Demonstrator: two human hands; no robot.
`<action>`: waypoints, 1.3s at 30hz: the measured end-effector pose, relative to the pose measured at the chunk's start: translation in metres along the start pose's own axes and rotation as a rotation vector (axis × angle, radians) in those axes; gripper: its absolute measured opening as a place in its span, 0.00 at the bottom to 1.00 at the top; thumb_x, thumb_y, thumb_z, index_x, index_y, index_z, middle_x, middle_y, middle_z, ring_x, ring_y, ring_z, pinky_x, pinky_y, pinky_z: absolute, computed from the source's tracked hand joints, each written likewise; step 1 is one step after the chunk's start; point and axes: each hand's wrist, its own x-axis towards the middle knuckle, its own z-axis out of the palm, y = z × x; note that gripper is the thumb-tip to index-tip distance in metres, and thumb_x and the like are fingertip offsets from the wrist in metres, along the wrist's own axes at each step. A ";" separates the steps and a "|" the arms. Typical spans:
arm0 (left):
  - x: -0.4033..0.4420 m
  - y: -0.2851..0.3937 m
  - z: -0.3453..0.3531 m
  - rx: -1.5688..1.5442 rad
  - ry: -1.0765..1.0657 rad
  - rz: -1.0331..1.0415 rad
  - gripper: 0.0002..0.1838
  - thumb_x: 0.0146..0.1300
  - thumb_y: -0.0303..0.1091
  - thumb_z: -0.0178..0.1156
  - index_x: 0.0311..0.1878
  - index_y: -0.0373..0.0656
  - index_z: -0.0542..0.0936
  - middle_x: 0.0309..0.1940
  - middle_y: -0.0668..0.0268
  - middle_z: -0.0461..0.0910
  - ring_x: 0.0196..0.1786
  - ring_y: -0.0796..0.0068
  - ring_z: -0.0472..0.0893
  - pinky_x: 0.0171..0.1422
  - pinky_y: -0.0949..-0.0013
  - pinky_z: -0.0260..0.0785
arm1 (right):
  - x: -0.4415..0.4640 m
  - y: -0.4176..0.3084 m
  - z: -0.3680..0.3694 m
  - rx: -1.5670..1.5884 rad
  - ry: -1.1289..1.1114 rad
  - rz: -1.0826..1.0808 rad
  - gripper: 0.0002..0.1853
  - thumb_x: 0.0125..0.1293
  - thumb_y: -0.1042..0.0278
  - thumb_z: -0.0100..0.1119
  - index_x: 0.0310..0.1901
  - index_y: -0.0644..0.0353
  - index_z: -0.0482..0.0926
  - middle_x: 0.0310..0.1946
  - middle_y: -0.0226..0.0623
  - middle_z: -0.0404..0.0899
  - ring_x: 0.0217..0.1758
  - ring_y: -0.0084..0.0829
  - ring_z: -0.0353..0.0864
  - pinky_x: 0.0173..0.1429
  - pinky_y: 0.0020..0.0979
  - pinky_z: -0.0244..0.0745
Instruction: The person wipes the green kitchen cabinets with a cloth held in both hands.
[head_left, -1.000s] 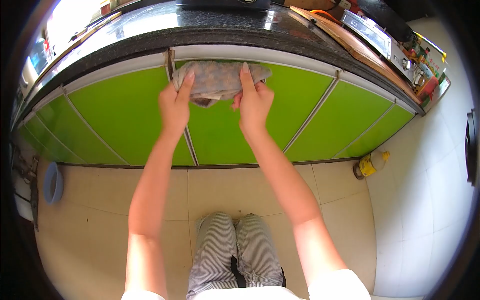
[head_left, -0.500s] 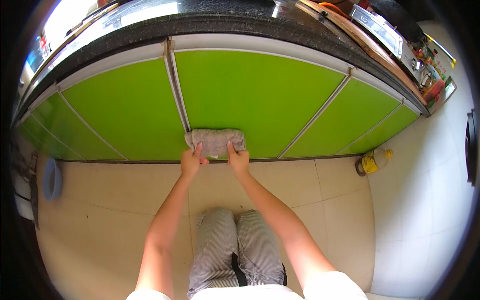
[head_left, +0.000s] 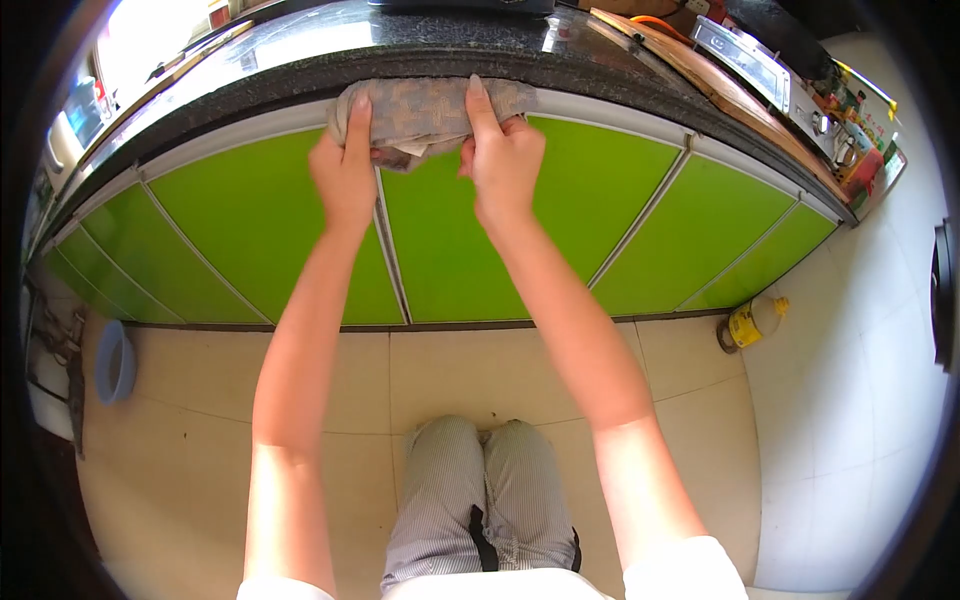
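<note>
A folded grey patterned cloth (head_left: 425,110) lies pressed against the top of the green cabinet doors (head_left: 560,215), just under the dark stone countertop edge (head_left: 290,82). My left hand (head_left: 345,175) grips the cloth's left end, thumb on top of it. At the right end, my right hand (head_left: 503,165) holds it the same way, with its fingers curled beneath. A loose fold of the cloth hangs down between the two hands. The cloth covers part of the white strip above the doors.
On the floor at the left stands a blue basin (head_left: 115,363). A bottle with a yellow label (head_left: 752,324) is at the right by the wall. A gas stove (head_left: 745,65) and a wooden board (head_left: 690,80) sit on the counter's right side.
Half a second ago both hands and the cloth were low on the doors; they have moved up to the countertop edge. A second ago they were slightly below the present height.
</note>
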 end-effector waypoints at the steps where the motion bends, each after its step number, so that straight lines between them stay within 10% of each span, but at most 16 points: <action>1: 0.004 -0.005 0.000 -0.020 -0.023 -0.035 0.21 0.61 0.48 0.58 0.33 0.34 0.79 0.22 0.68 0.76 0.25 0.82 0.72 0.33 0.75 0.67 | 0.001 -0.001 0.002 0.024 0.010 -0.004 0.23 0.57 0.53 0.62 0.16 0.61 0.68 0.09 0.29 0.65 0.09 0.19 0.61 0.13 0.24 0.54; 13: -0.139 -0.160 -0.040 0.055 -0.330 -0.414 0.16 0.62 0.40 0.57 0.35 0.34 0.79 0.22 0.67 0.79 0.24 0.82 0.75 0.30 0.74 0.66 | -0.081 0.206 -0.084 -0.391 -0.014 0.178 0.26 0.58 0.57 0.62 0.08 0.58 0.64 0.06 0.27 0.62 0.08 0.19 0.58 0.13 0.26 0.52; 23: -0.059 -0.069 -0.004 -0.018 -0.123 -0.061 0.13 0.62 0.36 0.57 0.29 0.34 0.78 0.16 0.73 0.71 0.20 0.85 0.67 0.25 0.77 0.60 | -0.018 0.077 -0.032 -0.109 0.105 -0.173 0.28 0.59 0.58 0.62 0.08 0.64 0.63 0.07 0.24 0.58 0.13 0.15 0.53 0.15 0.26 0.48; 34: -0.259 -0.312 -0.057 0.433 -0.436 -0.493 0.19 0.61 0.41 0.57 0.21 0.36 0.76 0.10 0.63 0.71 0.14 0.73 0.70 0.22 0.69 0.61 | -0.135 0.324 -0.140 -0.477 -0.065 0.274 0.16 0.60 0.64 0.60 0.17 0.62 0.73 0.11 0.27 0.68 0.14 0.17 0.65 0.18 0.24 0.58; 37: -0.281 -0.308 -0.065 0.478 -0.586 -1.024 0.21 0.61 0.44 0.57 0.22 0.34 0.77 0.13 0.62 0.74 0.15 0.71 0.72 0.23 0.69 0.64 | -0.149 0.337 -0.152 -0.322 -0.082 0.785 0.20 0.58 0.60 0.61 0.14 0.60 0.72 0.09 0.30 0.69 0.12 0.20 0.66 0.18 0.25 0.60; 39: -0.296 -0.309 -0.064 0.421 -0.584 -0.915 0.21 0.61 0.45 0.56 0.23 0.34 0.77 0.14 0.62 0.75 0.14 0.71 0.72 0.23 0.69 0.65 | -0.156 0.354 -0.160 -0.304 -0.023 0.904 0.22 0.57 0.58 0.62 0.12 0.60 0.71 0.09 0.33 0.69 0.12 0.22 0.68 0.18 0.25 0.59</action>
